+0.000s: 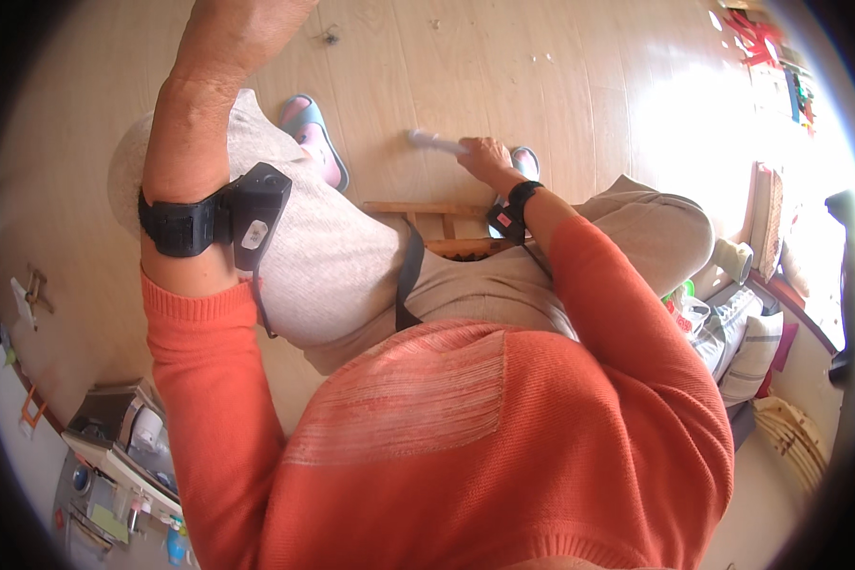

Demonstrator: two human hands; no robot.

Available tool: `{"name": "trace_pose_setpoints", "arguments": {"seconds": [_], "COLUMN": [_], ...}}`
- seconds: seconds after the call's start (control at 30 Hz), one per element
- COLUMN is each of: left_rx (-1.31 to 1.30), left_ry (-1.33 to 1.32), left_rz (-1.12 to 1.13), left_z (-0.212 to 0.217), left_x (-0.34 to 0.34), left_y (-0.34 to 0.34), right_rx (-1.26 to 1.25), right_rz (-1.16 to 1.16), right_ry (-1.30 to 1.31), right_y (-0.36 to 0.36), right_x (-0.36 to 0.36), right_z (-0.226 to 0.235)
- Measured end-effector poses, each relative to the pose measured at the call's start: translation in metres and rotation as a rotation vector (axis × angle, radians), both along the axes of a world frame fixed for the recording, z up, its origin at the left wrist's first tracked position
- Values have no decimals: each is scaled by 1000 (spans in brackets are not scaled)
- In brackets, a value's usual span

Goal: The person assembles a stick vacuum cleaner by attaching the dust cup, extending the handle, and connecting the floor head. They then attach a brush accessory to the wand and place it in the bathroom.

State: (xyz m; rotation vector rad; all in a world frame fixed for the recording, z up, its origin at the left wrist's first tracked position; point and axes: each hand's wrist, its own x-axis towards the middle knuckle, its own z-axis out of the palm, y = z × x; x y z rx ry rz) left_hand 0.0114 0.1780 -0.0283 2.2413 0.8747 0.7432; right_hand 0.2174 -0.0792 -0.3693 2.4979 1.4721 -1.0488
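My right hand (487, 157) is closed round one end of a slim, pale stick-like tool (435, 142). The tool points left over the wooden floor, and its far end is smeared by motion, so its kind is unclear. My left hand (244, 33) reaches up to the top edge of the picture above my left knee. Its fingers are cut off from view, and whether they hold anything is hidden. A black strap with a small device (261, 214) sits on my left forearm. Another dark band (511, 214) is round my right wrist.
Between my legs is a low wooden frame (451, 223). My slippered feet (315, 138) rest on the floor (399, 66). Cushions (752, 356) and bags stand at the right. A cluttered low cabinet (114, 442) is at the lower left. Strong sunlight falls at the upper right.
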Motion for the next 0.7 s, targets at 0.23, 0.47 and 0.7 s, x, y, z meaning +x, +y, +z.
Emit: {"name": "trace_pose_setpoints", "arguments": {"seconds": [0.23, 0.47, 0.7], "left_rx": [80, -6, -290], "left_ry": [-30, -13, -54], "left_rz": [-25, -40, 93], "left_z": [-6, -13, 3], "left_x": [7, 8, 3], "left_y": [7, 17, 23], "right_rx": [-44, -15, 88], "right_rz": [151, -662, -602], "right_ry": [-1, 1303, 1885], "right_y": [19, 31, 43], "right_x": [-10, -3, -6], "right_z": [2, 46, 94]}}
